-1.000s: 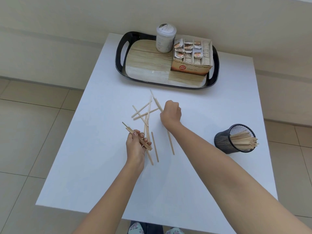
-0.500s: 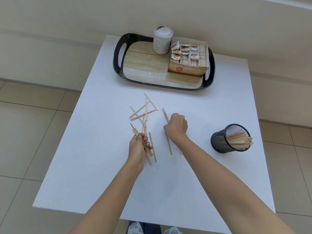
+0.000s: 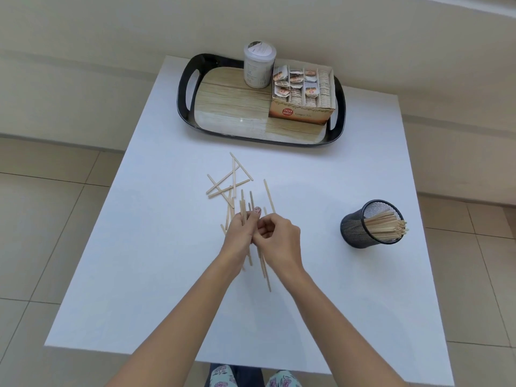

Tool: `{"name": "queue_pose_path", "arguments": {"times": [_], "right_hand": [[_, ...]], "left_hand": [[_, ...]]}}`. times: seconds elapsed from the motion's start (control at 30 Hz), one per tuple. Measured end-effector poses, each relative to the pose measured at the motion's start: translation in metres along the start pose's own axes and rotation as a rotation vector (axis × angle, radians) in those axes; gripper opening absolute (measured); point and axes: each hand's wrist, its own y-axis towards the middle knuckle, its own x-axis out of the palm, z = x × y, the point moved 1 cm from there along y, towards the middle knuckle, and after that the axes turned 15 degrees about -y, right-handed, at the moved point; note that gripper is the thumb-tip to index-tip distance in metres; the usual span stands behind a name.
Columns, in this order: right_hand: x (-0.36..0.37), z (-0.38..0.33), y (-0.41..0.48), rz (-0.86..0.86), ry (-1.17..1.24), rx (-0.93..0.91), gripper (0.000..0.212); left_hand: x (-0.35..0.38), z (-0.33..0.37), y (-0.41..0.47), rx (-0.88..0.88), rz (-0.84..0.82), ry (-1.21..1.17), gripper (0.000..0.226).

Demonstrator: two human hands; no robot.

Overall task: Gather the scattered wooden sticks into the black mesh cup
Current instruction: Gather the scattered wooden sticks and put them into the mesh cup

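At the middle of the white surface [image 3: 156, 261], the left hand [image 3: 239, 233] grips a bundle of sticks [image 3: 242, 203]. The right hand [image 3: 280, 240], touching it, pinches the same bundle with curled fingers. Loose sticks [image 3: 223, 180] lie scattered just beyond, and the black mesh cup [image 3: 354, 228] stands well to the right, part filled.

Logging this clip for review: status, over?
Left hand grips sticks; right hand pinches sticks too. Loose sticks lie on table; cup part-filled, at right. No obstacle toward cup.

the hands [image 3: 238, 235] hide the middle of the gripped sticks [image 3: 242, 204]; jar label [image 3: 257, 70] unreadable
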Motion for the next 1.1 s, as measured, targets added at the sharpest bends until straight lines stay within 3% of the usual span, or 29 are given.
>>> {"name": "queue_pose_path", "arguments": {"times": [0.13, 0.33, 0.6, 0.67, 0.87, 1.1], "right_hand": [[0.004, 0.002, -0.009, 0.068, 0.056, -0.052, 0.007], [0.002, 0.008, -0.016, 0.171, 0.137, -0.128, 0.016], [0.012, 0.034, -0.046, 0.3, 0.249, 0.2, 0.024], [0.018, 0.039, -0.05, 0.279, 0.152, 0.171, 0.018], [0.033, 0.045, -0.052, 0.267, -0.346, 0.0, 0.033], [0.031, 0.053, -0.048, 0.37, -0.408, -0.057, 0.01]], "left_hand": [[0.003, -0.001, -0.006, 0.073, 0.026, 0.059, 0.025], [0.0, 0.002, -0.003, 0.194, 0.093, 0.106, 0.029], [0.001, 0.006, -0.001, 0.285, 0.102, -0.017, 0.029], [0.001, 0.007, 0.0, 0.299, 0.095, -0.042, 0.029], [0.002, 0.004, 0.002, 0.323, 0.125, -0.045, 0.031], [-0.004, 0.006, 0.002, 0.339, 0.184, -0.024, 0.032]]}}
